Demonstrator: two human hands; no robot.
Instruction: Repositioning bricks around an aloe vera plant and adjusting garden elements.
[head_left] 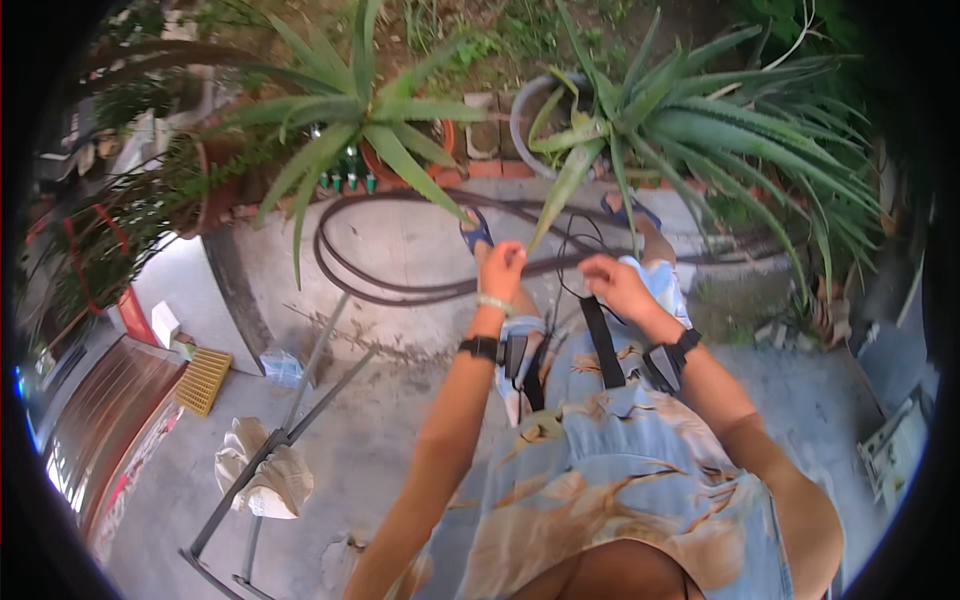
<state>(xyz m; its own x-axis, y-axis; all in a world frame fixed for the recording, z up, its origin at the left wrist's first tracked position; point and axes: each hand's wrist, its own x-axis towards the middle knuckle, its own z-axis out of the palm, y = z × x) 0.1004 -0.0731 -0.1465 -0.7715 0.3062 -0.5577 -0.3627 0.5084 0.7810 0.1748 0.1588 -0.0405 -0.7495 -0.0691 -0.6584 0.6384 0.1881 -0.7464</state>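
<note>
I see the rough grey concrete floor (pixel 400 250) under two spiky aloe plants (pixel 690 120). A thick dark rubber hose (pixel 400 292) coils across it. My left hand (pixel 500 268) and right hand (pixel 615 285) are raised before my chest, fingers closed, pinching a thin black cord (pixel 560 262) stretched between them, above the hose.

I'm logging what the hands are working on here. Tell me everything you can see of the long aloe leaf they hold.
The aloe leaf is long, narrow, pale green, fleshy-looking and tapers downward. It hangs from the right-hand aloe plant toward the person. The left hand pinches its tip, with the right hand close beside; whether that one touches it is unclear. The black hose lies coiled on the concrete below.
</note>
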